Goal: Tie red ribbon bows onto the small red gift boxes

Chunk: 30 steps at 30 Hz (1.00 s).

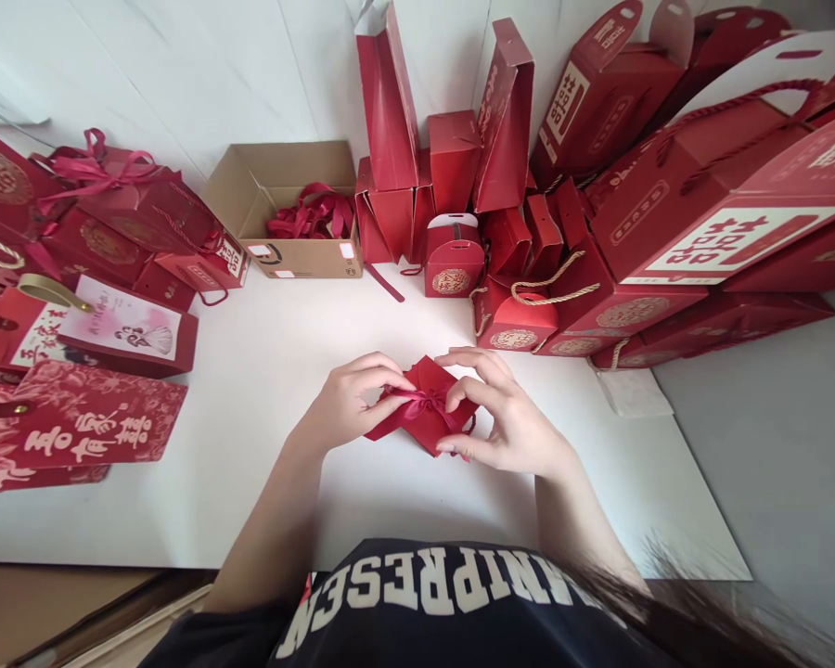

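Observation:
A small red gift box (428, 373) stands on the white table in front of me, with a dark pink ribbon bow (428, 402) tied across its top. My left hand (352, 399) comes in from the left and pinches the bow's left loop between thumb and fingertips. On the other side, my right hand (505, 413) curves around the box's right edge. Its index finger touches the right part of the bow, while the thumb rests near the box's lower corner. Part of the ribbon's right side is hidden behind those fingers.
Behind the box stands an open cardboard box (306, 258) holding loose ribbons (313, 213). Red boxes (452, 269) are stacked at the back, larger handled ones (668, 204) at right. Red gift bags (104, 417) crowd the left of the white table (250, 501).

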Motion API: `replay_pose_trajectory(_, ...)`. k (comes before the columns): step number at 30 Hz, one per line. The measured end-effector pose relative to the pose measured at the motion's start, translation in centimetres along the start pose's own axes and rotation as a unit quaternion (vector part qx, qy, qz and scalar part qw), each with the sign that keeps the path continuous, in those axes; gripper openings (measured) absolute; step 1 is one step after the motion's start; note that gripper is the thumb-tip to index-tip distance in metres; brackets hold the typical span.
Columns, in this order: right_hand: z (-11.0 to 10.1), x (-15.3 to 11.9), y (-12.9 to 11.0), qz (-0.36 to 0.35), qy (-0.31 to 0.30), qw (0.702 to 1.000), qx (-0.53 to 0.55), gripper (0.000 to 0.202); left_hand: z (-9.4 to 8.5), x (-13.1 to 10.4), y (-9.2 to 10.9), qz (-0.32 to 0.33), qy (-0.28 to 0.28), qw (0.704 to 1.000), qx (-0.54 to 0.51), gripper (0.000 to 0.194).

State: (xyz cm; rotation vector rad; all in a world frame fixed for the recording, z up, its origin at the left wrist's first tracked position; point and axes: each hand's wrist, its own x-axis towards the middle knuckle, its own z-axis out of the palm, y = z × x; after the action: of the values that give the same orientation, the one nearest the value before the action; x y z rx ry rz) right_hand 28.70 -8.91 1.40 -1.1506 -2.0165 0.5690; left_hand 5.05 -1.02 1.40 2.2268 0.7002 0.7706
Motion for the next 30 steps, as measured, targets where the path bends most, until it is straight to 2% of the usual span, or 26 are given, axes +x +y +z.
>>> replay_pose_trajectory(2, 0.1, 0.0, 0.0, -0.008, -0.017, 1.000, -0.025, 0.032, -0.2, 0.1, 0.3, -0.018, -0.004, 1.000, -0.022, 0.009)
replay_pose_trajectory(6, 0.3, 0.1, -0.1, 0.006, -0.020, 0.998, -0.057, 0.005, -0.1, 0.4, 0.8, -0.099, 0.008, 0.993, -0.057, 0.009)
replay_pose_trajectory(9, 0.3, 0.1, -0.1, 0.026, 0.000, 0.998, -0.054, 0.008, 0.0, 0.4, 1.0, -0.165, 0.024, 0.982, -0.086, 0.016)
replay_pose_trajectory(11, 0.4, 0.2, -0.2, 0.038, 0.014, 0.998, -0.049, 0.006, -0.2, 0.2, 0.9, -0.186, 0.030, 0.978, -0.089, 0.016)
replay_pose_trajectory(14, 0.8, 0.4, -0.4, 0.038, 0.012, 0.998, -0.043, 0.019, -0.8, 0.0, 0.6, -0.169, 0.038, 0.982, -0.075, 0.005)
replay_pose_trajectory(16, 1.1, 0.5, -0.5, 0.030, -0.001, 0.998, -0.047, 0.028, -1.3, -0.2, 0.3, -0.132, 0.019, 0.988, -0.080, 0.015)
replay_pose_trajectory(19, 1.5, 0.6, -0.6, 0.028, -0.007, 0.998, -0.062, 0.019, -1.9, -0.3, -0.1, -0.065, -0.015, 0.995, -0.079, 0.020)
replay_pose_trajectory(22, 1.7, 0.6, -0.7, 0.030, 0.001, 0.997, -0.068, 0.010, -2.0, -0.2, -0.4, -0.026, -0.018, 0.998, -0.055, 0.017)
replay_pose_trajectory(27, 1.8, 0.6, -0.6, 0.022, 0.014, 0.997, -0.066, 0.010, -2.0, -0.2, -0.3, -0.057, -0.045, 0.997, -0.001, 0.011)
replay_pose_trajectory(30, 1.8, 0.6, -0.5, 0.021, 0.021, 0.998, -0.064, 0.009, -1.9, -0.2, 0.0, -0.051, -0.035, 0.998, 0.003, 0.009)
